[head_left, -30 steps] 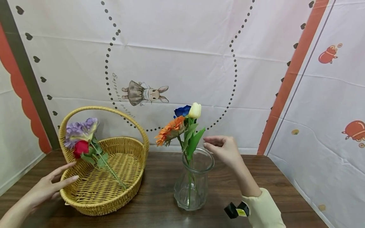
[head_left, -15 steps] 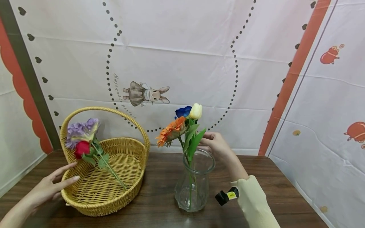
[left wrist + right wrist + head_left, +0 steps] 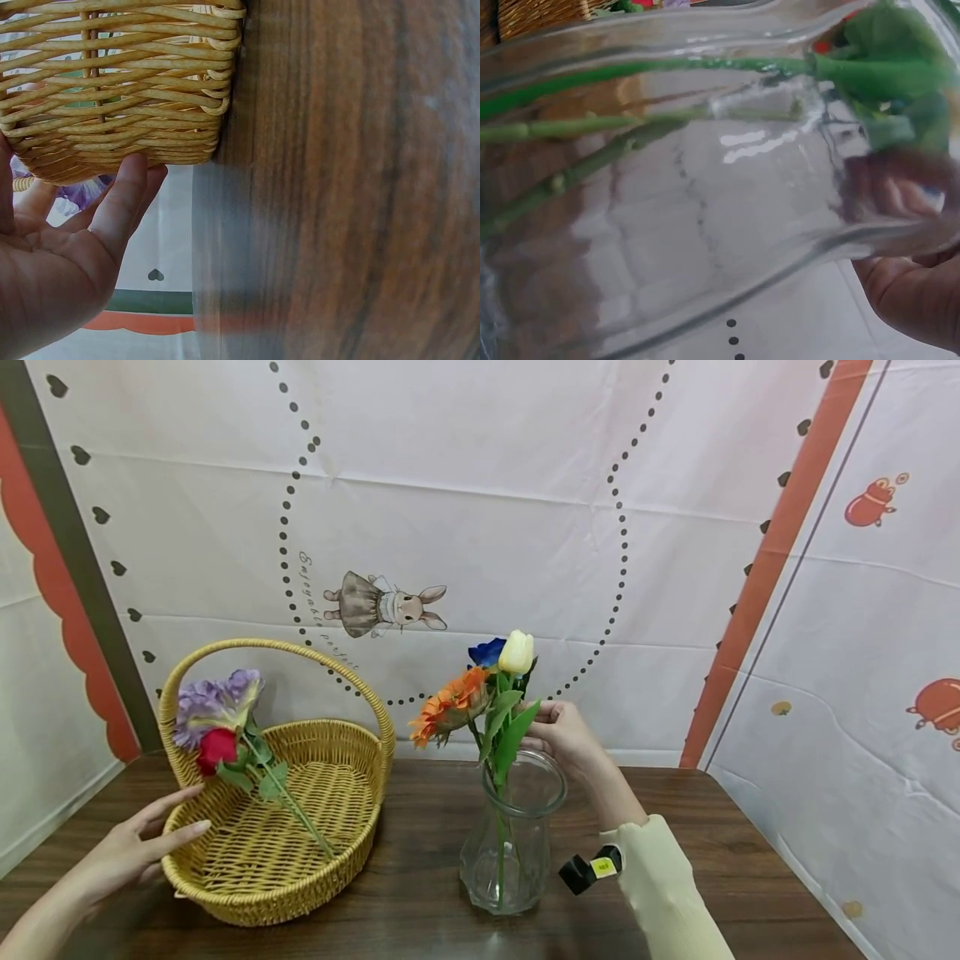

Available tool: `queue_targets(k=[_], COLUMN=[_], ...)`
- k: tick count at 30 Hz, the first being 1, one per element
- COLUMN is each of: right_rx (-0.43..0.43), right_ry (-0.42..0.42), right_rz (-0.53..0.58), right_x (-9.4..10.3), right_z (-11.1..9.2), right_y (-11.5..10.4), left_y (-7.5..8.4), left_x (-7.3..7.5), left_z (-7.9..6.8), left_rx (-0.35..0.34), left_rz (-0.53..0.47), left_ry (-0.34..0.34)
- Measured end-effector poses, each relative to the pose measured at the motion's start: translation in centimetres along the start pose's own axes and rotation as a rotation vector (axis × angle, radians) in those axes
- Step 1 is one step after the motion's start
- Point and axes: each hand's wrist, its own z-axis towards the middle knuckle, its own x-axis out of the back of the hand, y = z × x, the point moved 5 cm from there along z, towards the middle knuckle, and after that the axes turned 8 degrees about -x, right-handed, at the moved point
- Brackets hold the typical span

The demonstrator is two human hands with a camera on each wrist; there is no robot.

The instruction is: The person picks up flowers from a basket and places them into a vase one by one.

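At the left, my left hand (image 3: 123,856) holds the near left rim of a yellow wicker basket (image 3: 281,906), thumb over the rim, other fingers on the outer wall (image 3: 127,124). A purple flower (image 3: 213,702) and a red rose (image 3: 218,750) lean inside it. Behind a clear glass vase (image 3: 504,868), my right hand (image 3: 573,743) pinches among the stems below a blue flower (image 3: 486,652); leaves hide its fingertips. An orange flower (image 3: 450,703) and a cream tulip (image 3: 517,652) also stand in the vase, their stems (image 3: 592,127) showing through the glass.
Basket and vase stand apart on a dark wooden table (image 3: 420,860). The arched basket handle (image 3: 277,645) rises above the rim. A printed white cloth (image 3: 465,543) hangs behind the table. A black device (image 3: 592,867) sits at the right cuff.
My right hand has moved left, from beside the vase to the stems behind the leaves. The blue flower has shifted slightly right, and a dark leaf now shows beside the tulip. My left hand stays put.
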Motion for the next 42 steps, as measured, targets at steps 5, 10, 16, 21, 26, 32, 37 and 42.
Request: queue_targets(k=[5,10,16,21,26,32,37,42], right_rx=[0.1,0.09,0.067,0.092,0.14,0.201,0.264,0.28], right_ry=[0.003,0.006,0.089,0.138,0.131,0.071,0.023,-0.018], right_rz=[-0.336,-0.403,-0.324,-0.229,-0.149,-0.124,-0.127,-0.123], right_x=[0.1,0.2,1.0,2.1,2.3,1.8,0.8,-0.8], right_z=[-0.6,-1.1,-2.0,-3.4,-4.8,-6.4,-7.8,-8.8], right_y=[0.2,0.6,0.8,0.4,-0.4,-1.1,-1.5,-1.4], left_y=[-0.1,0.1,0.3,0.4,0.6,0.9,1.0,0.7], left_x=[0.0,-0.2,-0.5,-0.4,-0.3,-0.5,-0.5,-0.4], left_z=[0.0,-0.2,-0.5,-0.4,-0.4,-0.5,-0.6,-0.5], left_rx=[-0.015,-0.018,-0.018,-0.01,-0.009,-0.019,-0.022,-0.024], left_rz=[-0.003,-0.002,0.005,-0.009,-0.01,0.003,0.005,0.007], left_ry=[0.01,0.026,0.023,0.01,0.013,0.024,0.031,0.027])
